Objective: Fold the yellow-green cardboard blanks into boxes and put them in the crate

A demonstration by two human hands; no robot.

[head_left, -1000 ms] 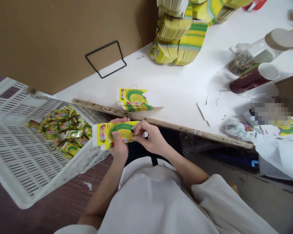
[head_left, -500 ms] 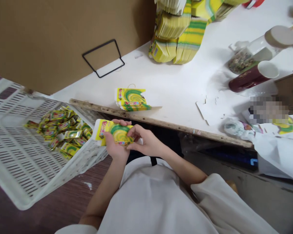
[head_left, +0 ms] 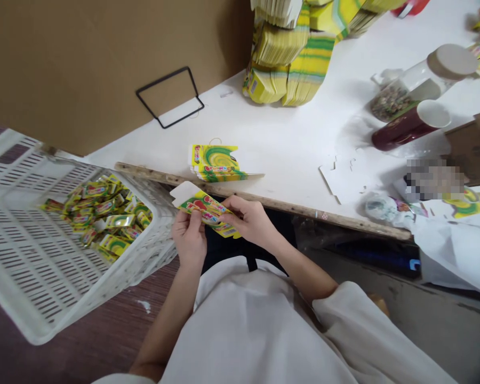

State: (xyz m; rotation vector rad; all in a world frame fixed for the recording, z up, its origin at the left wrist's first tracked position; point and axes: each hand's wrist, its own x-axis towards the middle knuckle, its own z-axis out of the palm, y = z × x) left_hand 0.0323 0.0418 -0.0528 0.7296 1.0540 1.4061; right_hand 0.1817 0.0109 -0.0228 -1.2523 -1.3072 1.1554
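A yellow and green printed cardboard box [head_left: 205,205] is tilted between my hands, its white flap end pointing up and left. My left hand [head_left: 190,237] is closed on the box's near left side, with the thumb on top. At its right end my right hand [head_left: 253,220] also grips it, thumb on the printed face. Just beyond, a small stack of flat printed boxes [head_left: 216,160] lies by the table's wooden edge. To the left, a white plastic crate [head_left: 60,314] holds a heap of small shiny yellow-green packets [head_left: 108,210].
Bundles of folded boxes [head_left: 292,64] are piled at the back of the white table [head_left: 280,149]. A large cardboard carton [head_left: 104,58] stands back left, near a black wire frame [head_left: 170,96]. On the right are a clear jar [head_left: 420,80], a maroon cup [head_left: 400,128] and white plastic [head_left: 460,245].
The box has turned in my hands: it now slants with its white flap end up, showing a different, partly red face. My left thumb has shifted onto its near edge.
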